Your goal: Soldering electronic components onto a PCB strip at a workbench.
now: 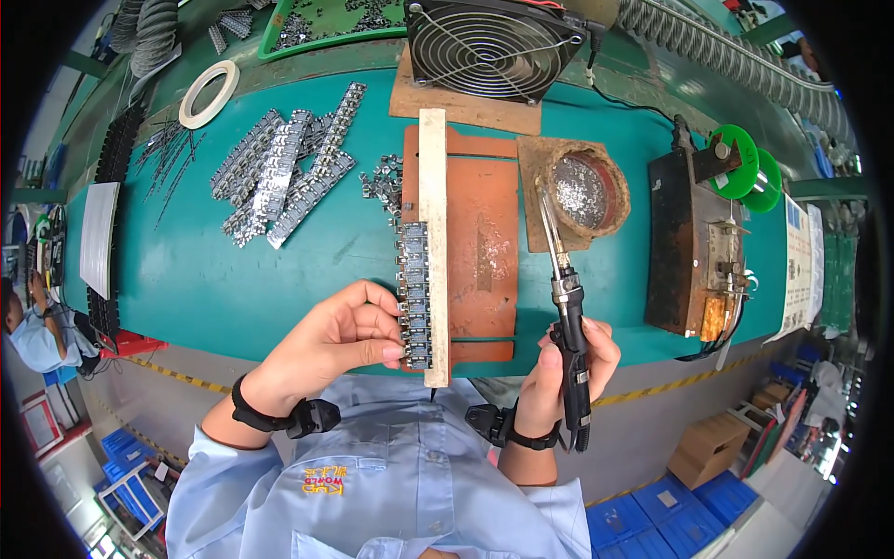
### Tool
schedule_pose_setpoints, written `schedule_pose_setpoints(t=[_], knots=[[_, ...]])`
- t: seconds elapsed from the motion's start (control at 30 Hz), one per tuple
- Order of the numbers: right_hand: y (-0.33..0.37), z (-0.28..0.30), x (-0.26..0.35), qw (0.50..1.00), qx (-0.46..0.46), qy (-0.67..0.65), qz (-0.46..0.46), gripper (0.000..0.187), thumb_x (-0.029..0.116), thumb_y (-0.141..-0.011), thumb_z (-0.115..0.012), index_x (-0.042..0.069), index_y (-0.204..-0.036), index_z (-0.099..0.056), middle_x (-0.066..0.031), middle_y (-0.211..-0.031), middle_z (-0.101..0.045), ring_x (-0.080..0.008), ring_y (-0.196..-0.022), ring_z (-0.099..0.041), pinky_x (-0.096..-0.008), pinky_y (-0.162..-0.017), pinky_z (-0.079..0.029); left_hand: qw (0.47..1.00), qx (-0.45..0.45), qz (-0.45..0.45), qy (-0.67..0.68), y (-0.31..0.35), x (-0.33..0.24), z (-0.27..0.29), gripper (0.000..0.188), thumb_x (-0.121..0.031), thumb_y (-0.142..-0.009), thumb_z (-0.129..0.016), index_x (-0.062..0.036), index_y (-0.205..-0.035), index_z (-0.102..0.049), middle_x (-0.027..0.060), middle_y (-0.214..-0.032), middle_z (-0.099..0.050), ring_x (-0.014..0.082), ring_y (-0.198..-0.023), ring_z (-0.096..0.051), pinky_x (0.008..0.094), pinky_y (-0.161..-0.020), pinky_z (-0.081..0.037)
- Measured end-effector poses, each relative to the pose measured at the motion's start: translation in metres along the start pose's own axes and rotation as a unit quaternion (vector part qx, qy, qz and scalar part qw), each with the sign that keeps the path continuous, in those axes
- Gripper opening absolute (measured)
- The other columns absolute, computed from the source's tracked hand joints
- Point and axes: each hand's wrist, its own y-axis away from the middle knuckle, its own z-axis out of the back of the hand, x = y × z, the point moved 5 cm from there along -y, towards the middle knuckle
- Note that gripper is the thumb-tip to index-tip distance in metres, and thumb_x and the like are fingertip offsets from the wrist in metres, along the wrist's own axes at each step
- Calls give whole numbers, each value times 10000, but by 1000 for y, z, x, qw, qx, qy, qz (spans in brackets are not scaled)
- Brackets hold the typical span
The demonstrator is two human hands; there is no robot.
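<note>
My right hand is closed around the black handle of a soldering iron, whose metal tip points up beside a round pot of silvery bits. My left hand has its thumb and bent fingers against the near left edge of a strip of small dark circuit boards, pinching it. The strip lies along a pale bar on an orange-brown board. Small loose metal parts lie by the bar's far left side.
More strips of boards are piled on the green mat, near thin dark wires and a tape roll. A fan stands at the back. To the right are a dark metal box and green solder spools.
</note>
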Motion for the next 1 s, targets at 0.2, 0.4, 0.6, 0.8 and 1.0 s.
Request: schedule_pose_setpoints(t=[0.2,0.4,0.6,0.8,1.0], knots=[[0,-1,0,1000,2,3,-3,383,156,-740,-625,11,-1043,-443,-106,-894,-449,-142,-664,-462,-253,-590,-400,1000,8,4,14,-1,-2,0,279,61,-797,-553,-8,-1031,-418,69,-830,-582,122,-760,-574,229,-700,-453],[5,-1,3,1000,2,-16,-23,417,219,-723,-660,24,-1028,-452,-97,-871,-446,-143,-659,-452,-238,-605,-375,999,14,30,16,2,-1,5,300,41,-794,-570,5,-1049,-416,69,-822,-597,125,-758,-579,235,-713,-458],[25,15,14,995,66,-73,-25,444,233,-667,-735,65,-993,-486,-59,-789,-510,-140,-664,-482,-308,-732,-358,999,3,43,11,6,1,18,327,67,-762,-581,-23,-1023,-406,69,-793,-597,146,-719,-592,244,-678,-459],[39,11,65,972,215,62,73,361,270,-588,-757,97,-830,-553,-2,-596,-525,-143,-563,-483,-356,-777,-317,998,44,31,38,9,3,26,324,23,-772,-605,-17,-1023,-405,66,-802,-603,140,-740,-596,243,-707,-465],[49,-1,76,959,253,103,73,311,252,-564,-760,110,-763,-569,-3,-579,-547,-151,-550,-494,-360,-777,-322,997,60,23,45,14,7,33,316,6,-778,-610,-18,-1019,-407,64,-804,-605,136,-760,-599,243,-726,-468]])
